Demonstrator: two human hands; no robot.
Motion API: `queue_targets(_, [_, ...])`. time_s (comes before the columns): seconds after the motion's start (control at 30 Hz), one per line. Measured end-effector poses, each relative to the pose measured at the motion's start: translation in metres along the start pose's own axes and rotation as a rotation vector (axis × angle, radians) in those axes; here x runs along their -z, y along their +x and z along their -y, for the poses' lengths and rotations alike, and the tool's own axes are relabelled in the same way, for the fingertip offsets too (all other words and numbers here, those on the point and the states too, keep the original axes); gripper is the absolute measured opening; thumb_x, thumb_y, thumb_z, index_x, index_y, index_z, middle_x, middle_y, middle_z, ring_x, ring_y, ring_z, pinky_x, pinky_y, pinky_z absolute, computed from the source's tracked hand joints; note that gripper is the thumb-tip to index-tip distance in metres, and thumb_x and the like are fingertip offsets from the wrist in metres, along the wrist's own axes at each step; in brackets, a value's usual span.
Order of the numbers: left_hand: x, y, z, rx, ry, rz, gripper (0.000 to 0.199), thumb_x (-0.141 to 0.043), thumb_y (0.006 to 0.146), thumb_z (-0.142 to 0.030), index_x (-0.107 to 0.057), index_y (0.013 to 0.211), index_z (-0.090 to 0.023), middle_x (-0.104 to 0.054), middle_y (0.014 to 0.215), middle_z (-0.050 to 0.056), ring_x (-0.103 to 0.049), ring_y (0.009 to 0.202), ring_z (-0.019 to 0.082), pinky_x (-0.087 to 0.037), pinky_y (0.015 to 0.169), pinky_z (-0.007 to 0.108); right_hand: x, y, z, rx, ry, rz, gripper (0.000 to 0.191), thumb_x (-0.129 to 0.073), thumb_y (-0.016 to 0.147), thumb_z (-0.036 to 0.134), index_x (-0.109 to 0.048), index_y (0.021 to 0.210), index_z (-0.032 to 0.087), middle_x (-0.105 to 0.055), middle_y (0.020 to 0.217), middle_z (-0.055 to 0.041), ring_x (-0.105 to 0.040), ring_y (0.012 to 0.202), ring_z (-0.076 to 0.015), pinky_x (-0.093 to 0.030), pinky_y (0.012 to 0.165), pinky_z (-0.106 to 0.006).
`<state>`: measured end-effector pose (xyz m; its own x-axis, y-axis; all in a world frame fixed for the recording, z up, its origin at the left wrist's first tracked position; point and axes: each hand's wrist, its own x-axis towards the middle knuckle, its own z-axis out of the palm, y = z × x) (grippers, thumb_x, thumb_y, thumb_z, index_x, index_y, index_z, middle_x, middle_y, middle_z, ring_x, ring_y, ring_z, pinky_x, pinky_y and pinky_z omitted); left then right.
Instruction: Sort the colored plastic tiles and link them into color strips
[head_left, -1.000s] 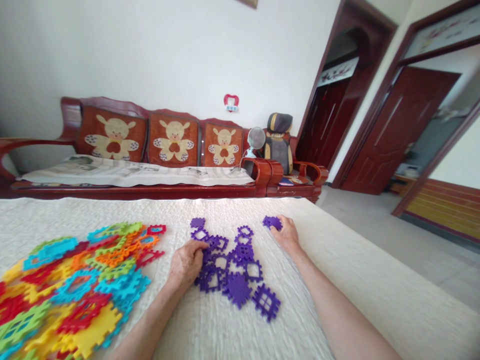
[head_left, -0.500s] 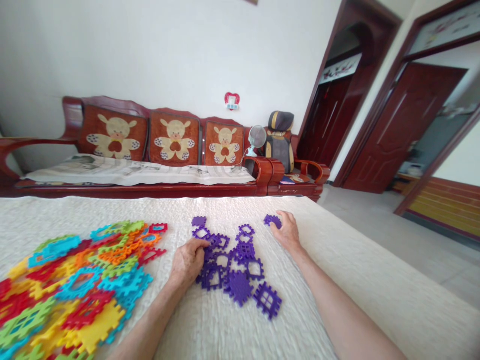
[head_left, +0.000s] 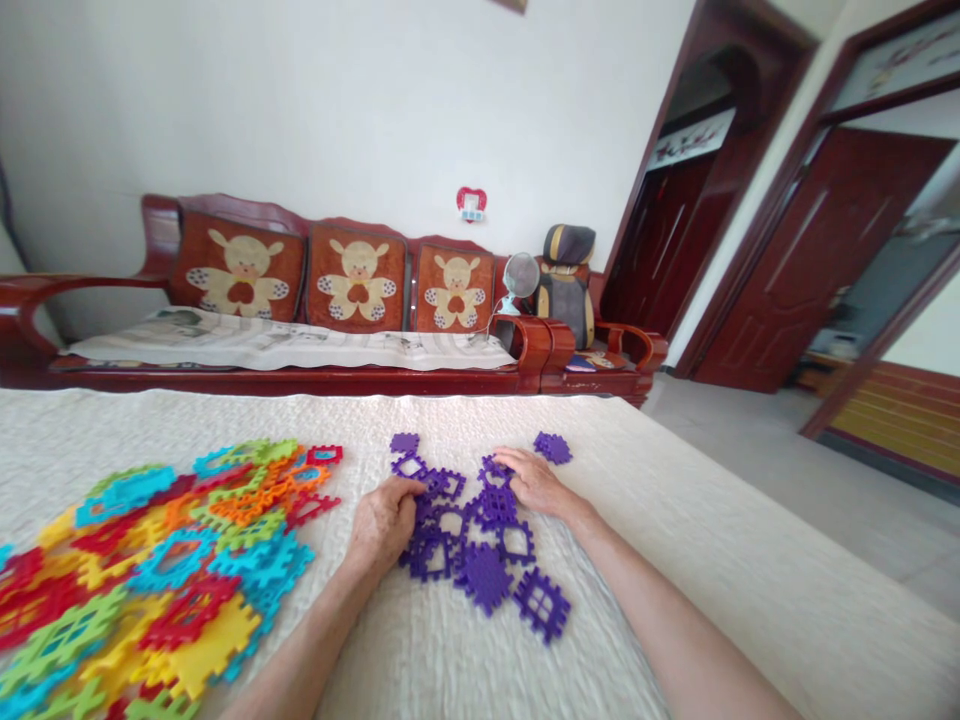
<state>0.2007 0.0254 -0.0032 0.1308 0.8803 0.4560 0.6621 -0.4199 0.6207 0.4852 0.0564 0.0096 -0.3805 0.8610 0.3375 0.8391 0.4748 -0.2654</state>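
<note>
My left hand point(head_left: 384, 522) is at the left edge of a loose heap of purple interlocking plastic tiles point(head_left: 486, 577). Its fingers are curled down on a purple tile there, partly hiding it. My right hand point(head_left: 536, 482) reaches over the heap's upper right side, its fingers stretched out and touching a purple tile with an open middle point(head_left: 487, 470). Some tiles are solid; others have window-like openings. A solid purple tile point(head_left: 553, 447) lies apart beyond my right hand, and another solid tile point(head_left: 405, 442) is at the heap's far left.
A big pile of red, yellow, green, blue and orange tiles point(head_left: 180, 560) spreads over the left of the pale textured cloth point(head_left: 720, 560). Behind the table stand a wooden sofa point(head_left: 420, 380) with bear cushions, a small fan point(head_left: 520, 275) and an armchair point(head_left: 626, 345).
My right hand has let go of the solid purple tile at the far right and moved left to the heap. My left hand has stayed at the heap's left edge.
</note>
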Motion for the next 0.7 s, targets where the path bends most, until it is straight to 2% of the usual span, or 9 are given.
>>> queue_targets(0.13, [0.001,0.000,-0.001,-0.002,-0.003,0.007,0.032,-0.039,0.077,-0.016,-0.068,0.088,-0.020,-0.070,0.090,0.001,-0.065,0.085,0.014,-0.050,0.081,0.025,0.003,-0.001,0.003,0.073,-0.013,-0.017,0.047,-0.040,0.070,0.004,-0.059,0.111,0.017,-0.058,0.118,-0.0092,-0.051,0.110,-0.0184,-0.038,0.096,-0.035])
queue_targets(0.2, [0.001,0.000,0.000,-0.004,-0.004,0.007,0.032,-0.039,0.077,-0.016,-0.068,0.088,-0.020,-0.070,0.090,0.001,-0.065,0.085,0.014,-0.050,0.081,0.026,0.004,-0.002,0.004,0.056,0.009,-0.056,0.043,-0.039,0.072,0.004,-0.058,0.109,0.017,-0.061,0.111,-0.0090,-0.054,0.104,-0.0176,-0.040,0.092,-0.033])
queue_targets(0.37, [-0.001,0.000,0.001,-0.010,-0.013,0.002,0.031,-0.039,0.076,-0.017,-0.068,0.088,-0.021,-0.070,0.090,0.000,-0.064,0.085,0.014,-0.050,0.081,0.026,0.014,-0.003,-0.001,-0.255,0.023,-0.191,0.043,-0.037,0.080,0.013,-0.045,0.122,0.014,-0.066,0.092,-0.0071,-0.060,0.084,-0.0178,-0.043,0.080,-0.030])
queue_targets(0.47, [0.000,-0.001,0.000,-0.004,-0.015,0.004,0.031,-0.039,0.077,-0.017,-0.067,0.088,-0.021,-0.070,0.091,0.000,-0.064,0.085,0.014,-0.050,0.081,0.026,0.024,-0.005,-0.005,-0.354,-0.022,-0.103,0.046,-0.037,0.079,0.014,-0.046,0.123,0.017,-0.067,0.082,-0.0040,-0.061,0.076,-0.0183,-0.043,0.075,-0.029])
queue_targets(0.57, [0.003,-0.001,-0.003,0.013,-0.014,0.010,0.031,-0.038,0.077,-0.017,-0.068,0.088,-0.021,-0.070,0.091,0.000,-0.064,0.085,0.013,-0.050,0.081,0.025,0.032,-0.007,-0.007,-0.347,-0.049,-0.024,0.045,-0.039,0.077,0.014,-0.052,0.119,0.020,-0.068,0.095,-0.0051,-0.061,0.087,-0.0193,-0.042,0.079,-0.029])
queue_targets(0.63, [0.004,-0.001,-0.004,0.022,-0.012,0.015,0.031,-0.039,0.077,-0.017,-0.068,0.088,-0.021,-0.070,0.090,0.000,-0.064,0.085,0.013,-0.050,0.081,0.025,0.032,-0.007,-0.007,-0.336,-0.055,-0.059,0.044,-0.042,0.079,0.018,-0.050,0.122,0.019,-0.065,0.108,-0.0074,-0.059,0.098,-0.0200,-0.040,0.084,-0.029])
queue_targets(0.7, [0.005,-0.001,-0.005,0.026,-0.011,0.014,0.031,-0.040,0.077,-0.017,-0.068,0.087,-0.022,-0.070,0.089,-0.001,-0.064,0.085,0.013,-0.050,0.081,0.025,0.030,-0.007,-0.004,-0.368,-0.067,-0.103,0.044,-0.045,0.082,0.030,-0.049,0.123,0.016,-0.063,0.111,-0.0114,-0.057,0.100,-0.0218,-0.040,0.086,-0.031])
